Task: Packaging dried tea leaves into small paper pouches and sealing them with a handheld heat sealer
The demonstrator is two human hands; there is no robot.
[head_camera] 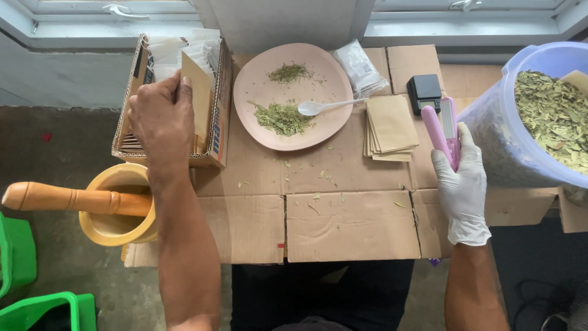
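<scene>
My bare left hand (160, 119) reaches into an open cardboard box (217, 132) at the left and grips a brown paper pouch (197, 92) standing in it among other pouches. A white glove covers my right hand (462, 184), which is closed around the handle end of a pink clamp-shaped sealer (442, 129) lying on the flattened cardboard (349, 227). Between the hands sits a pink plate (260, 73) with two small heaps of crushed green leaves (282, 117) and a white plastic spoon (324, 106).
A stack of brown pouches (390, 125) lies right of the plate, near a small black scale (424, 92) and a clear bag (361, 66). A translucent tub of dried leaves (545, 110) stands far right. A yellow mortar (116, 230) with wooden pestle (67, 199) sits lower left, beside green crates (37, 309).
</scene>
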